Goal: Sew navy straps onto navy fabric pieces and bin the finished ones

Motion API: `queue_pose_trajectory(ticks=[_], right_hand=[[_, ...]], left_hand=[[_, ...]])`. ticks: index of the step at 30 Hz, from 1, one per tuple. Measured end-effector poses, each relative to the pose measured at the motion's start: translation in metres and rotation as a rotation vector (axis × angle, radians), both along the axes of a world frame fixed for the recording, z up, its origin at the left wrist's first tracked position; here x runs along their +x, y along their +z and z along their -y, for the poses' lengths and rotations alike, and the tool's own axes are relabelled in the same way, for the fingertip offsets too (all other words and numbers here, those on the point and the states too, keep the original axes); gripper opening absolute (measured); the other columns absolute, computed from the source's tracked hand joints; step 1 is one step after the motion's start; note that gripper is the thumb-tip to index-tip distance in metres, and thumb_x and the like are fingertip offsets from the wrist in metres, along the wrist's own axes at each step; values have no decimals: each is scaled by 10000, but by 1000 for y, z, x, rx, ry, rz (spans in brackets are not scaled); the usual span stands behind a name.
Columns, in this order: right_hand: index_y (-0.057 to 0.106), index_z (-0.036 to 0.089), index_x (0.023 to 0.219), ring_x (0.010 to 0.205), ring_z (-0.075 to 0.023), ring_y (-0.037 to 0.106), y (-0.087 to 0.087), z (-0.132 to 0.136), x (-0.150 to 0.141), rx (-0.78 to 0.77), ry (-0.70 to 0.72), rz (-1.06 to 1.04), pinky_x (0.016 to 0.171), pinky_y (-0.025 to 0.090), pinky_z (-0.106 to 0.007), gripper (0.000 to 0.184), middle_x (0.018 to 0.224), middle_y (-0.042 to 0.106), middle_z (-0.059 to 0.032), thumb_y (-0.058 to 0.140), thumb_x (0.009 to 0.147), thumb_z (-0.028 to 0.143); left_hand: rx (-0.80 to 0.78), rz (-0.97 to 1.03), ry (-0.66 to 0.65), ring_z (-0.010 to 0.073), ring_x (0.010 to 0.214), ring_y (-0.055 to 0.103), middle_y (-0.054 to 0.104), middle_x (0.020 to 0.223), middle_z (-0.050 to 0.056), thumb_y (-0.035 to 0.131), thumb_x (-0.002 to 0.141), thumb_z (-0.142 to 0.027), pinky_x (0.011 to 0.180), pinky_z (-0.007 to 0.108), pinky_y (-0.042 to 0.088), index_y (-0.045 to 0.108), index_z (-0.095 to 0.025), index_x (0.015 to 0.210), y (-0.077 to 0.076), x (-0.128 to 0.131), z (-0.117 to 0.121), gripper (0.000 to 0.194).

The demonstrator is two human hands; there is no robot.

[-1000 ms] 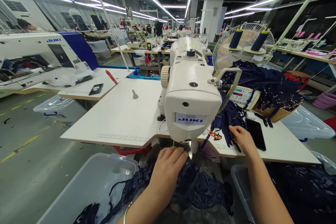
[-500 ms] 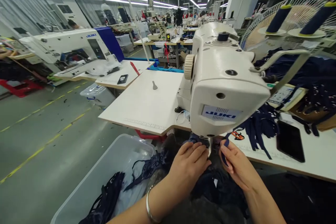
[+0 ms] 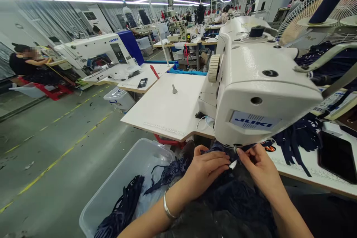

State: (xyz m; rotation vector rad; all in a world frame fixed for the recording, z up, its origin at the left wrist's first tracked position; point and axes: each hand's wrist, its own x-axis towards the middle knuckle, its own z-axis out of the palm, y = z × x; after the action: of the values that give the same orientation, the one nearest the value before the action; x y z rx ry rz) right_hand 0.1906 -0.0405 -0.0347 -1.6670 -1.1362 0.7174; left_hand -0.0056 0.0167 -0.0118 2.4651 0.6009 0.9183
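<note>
A white JUKI sewing machine (image 3: 259, 81) fills the middle of the view, on a white table (image 3: 167, 108). Under its head, both my hands work on dark navy fabric (image 3: 237, 197) in front of me. My left hand (image 3: 205, 169) is closed, pinching the fabric, with a bangle on the wrist. My right hand (image 3: 260, 167) is closed too, pinching a thin navy strap at the needle area. A small white tag (image 3: 232, 164) shows between the two hands.
A clear plastic bin (image 3: 122, 189) with navy pieces stands at my lower left. Navy straps (image 3: 298, 137) and a black phone (image 3: 337, 156) lie on the table at right. A fan (image 3: 304, 18) stands behind. Another person (image 3: 28, 65) sits far left across the aisle.
My view has swung left and closer to the machine. My right hand left the straps on the table and came to the needle area beside my left hand.
</note>
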Motion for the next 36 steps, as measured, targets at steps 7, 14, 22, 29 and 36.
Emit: queue_pose_trajectory(ticks=[7,14,22,29,36], right_hand=[[390,241,780,623,-131,358,-5,-6,-10,33,18,-92,586,327,-276,328,670,327,70,560,859,510],[423,237,810,644,-141,369,-5,-6,-14,46,-15,-102,592,339,-279,291,682,351,62,544,867,495],[401,241,799,652,-142,387,-11,-4,-14,32,-42,-92,598,349,-278,312,691,359,59,544,874,508],[404,244,754,595,-135,393,-5,-6,-10,28,-55,-38,545,356,-262,320,647,367,62,551,848,512],[638,207,842,869,-254,629,0,-34,13,30,42,94,794,480,-372,236,842,696,-59,561,758,414]], left_hand=[[87,-73,-59,119,1105,624,685,1185,-26,513,1006,-308,951,311,262,635,-263,1140,2,-3,-4,187],[228,-160,-45,110,1118,610,678,1193,-16,501,1009,-327,960,300,277,624,-266,1188,-5,-5,-4,225],[310,-213,-59,128,1119,603,678,1180,11,467,1020,-323,959,302,296,630,-259,1190,-4,-7,-5,244],[398,-296,-62,140,1150,581,668,1160,-4,479,1016,-297,963,320,321,584,-249,1231,7,-6,-3,244],[437,-351,82,149,1112,562,662,1117,9,425,1034,-354,904,349,333,579,-188,1186,16,6,9,273]])
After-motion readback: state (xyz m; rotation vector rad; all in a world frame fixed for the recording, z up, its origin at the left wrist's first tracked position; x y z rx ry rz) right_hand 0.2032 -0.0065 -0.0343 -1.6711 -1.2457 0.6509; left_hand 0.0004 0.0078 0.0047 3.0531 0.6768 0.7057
